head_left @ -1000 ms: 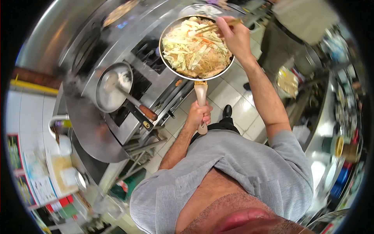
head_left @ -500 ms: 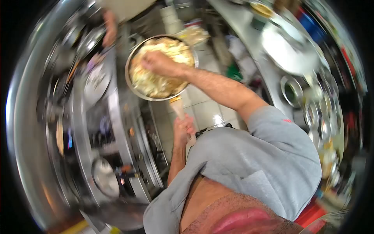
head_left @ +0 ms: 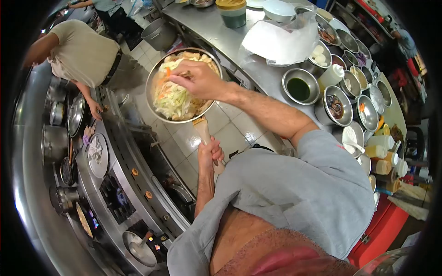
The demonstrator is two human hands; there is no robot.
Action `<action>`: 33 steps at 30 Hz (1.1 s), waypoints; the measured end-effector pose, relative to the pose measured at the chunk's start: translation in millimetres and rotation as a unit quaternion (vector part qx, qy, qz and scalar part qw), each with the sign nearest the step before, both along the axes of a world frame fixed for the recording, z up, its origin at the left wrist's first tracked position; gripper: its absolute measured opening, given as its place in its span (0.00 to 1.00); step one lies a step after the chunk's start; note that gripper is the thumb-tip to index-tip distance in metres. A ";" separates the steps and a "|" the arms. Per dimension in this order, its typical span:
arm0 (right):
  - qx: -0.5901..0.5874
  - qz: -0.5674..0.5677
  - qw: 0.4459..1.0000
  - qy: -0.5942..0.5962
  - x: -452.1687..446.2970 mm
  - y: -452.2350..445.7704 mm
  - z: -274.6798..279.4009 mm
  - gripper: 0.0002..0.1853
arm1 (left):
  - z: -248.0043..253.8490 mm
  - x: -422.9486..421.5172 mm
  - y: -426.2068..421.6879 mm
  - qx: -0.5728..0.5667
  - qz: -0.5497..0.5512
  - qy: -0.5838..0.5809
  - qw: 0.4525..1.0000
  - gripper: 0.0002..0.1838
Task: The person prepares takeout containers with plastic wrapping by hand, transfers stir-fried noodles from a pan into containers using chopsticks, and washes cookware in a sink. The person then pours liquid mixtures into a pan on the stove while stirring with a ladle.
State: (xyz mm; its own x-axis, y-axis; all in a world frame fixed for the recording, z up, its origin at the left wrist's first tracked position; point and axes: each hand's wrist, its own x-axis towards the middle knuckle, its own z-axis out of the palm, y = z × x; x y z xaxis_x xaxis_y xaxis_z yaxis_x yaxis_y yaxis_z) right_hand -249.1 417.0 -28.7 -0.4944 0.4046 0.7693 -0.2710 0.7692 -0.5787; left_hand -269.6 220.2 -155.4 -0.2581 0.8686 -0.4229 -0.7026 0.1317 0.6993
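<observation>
My left hand point(head_left: 211, 152) is wrapped round the pale handle point(head_left: 202, 132) of a frying pan point(head_left: 149, 94), which is held up over the floor. Shredded cabbage point(head_left: 177, 100), some carrot strips and browned pieces fill the pan. Over the food is my right hand point(head_left: 198, 79), its fingers pinched round chopsticks point(head_left: 185, 74) that are mostly hidden by the hand.
On the left runs a stove point(head_left: 138, 184) with pots, a plate point(head_left: 98, 155) and a small pan point(head_left: 139, 249). A co-worker point(head_left: 85, 50) stands at upper left. A steel counter point(head_left: 258, 76) on the right holds a green sauce bowl point(head_left: 298, 88), metal bowls and bottles.
My view has turned rightward, away from the stove and towards the counter. The pan has come along in my left hand. My right hand has shifted over the food, still with the chopsticks.
</observation>
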 end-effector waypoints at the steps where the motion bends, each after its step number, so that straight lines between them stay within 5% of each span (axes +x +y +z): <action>1: 0.055 0.005 0.998 -0.044 7.2 8.1 -5.1 0.06 | -0.2 0.6 3.8 -0.007 0.008 0.000 1.000 0.10; 5: 0.167 0.056 0.983 -0.058 20.6 22.7 -40.1 0.09 | 5.0 -4.5 23.6 -0.014 -0.002 -0.026 1.000 0.07; 11: 0.252 0.037 0.916 -0.309 -25.5 61.0 -127.8 0.12 | -12.6 -48.8 43.0 -0.040 -0.035 -0.070 0.996 0.11; 14: 0.283 -0.037 0.922 -0.260 -51.3 61.3 -124.7 0.16 | -14.7 -81.7 50.5 -0.073 -0.031 -0.057 0.995 0.11; 18: 0.158 -0.057 0.964 -0.208 -58.6 53.1 -114.2 0.17 | -27.0 -125.0 56.4 -0.096 -0.039 -0.075 0.992 0.11; 20: 0.010 -0.146 0.973 -0.181 -50.8 54.1 -141.6 0.16 | -42.4 -141.5 58.5 -0.120 -0.056 -0.046 0.990 0.10; 23: -0.027 -0.254 0.943 -0.214 -31.4 81.1 -222.1 0.10 | -65.9 -157.8 58.8 -0.158 -0.042 -0.074 0.984 0.10; 27: 0.053 -0.473 0.841 -0.256 1.3 159.0 -297.6 0.09 | -109.2 -167.7 64.3 -0.209 -0.028 -0.108 0.972 0.10; 30: 0.008 -0.536 0.789 -0.300 35.0 218.2 -334.4 0.12 | -146.6 -165.7 74.1 -0.212 0.009 -0.136 0.968 0.10; 33: 0.036 -0.690 0.611 -0.386 86.3 275.6 -353.8 0.15 | -176.5 -157.2 77.4 -0.221 0.027 -0.159 0.962 0.10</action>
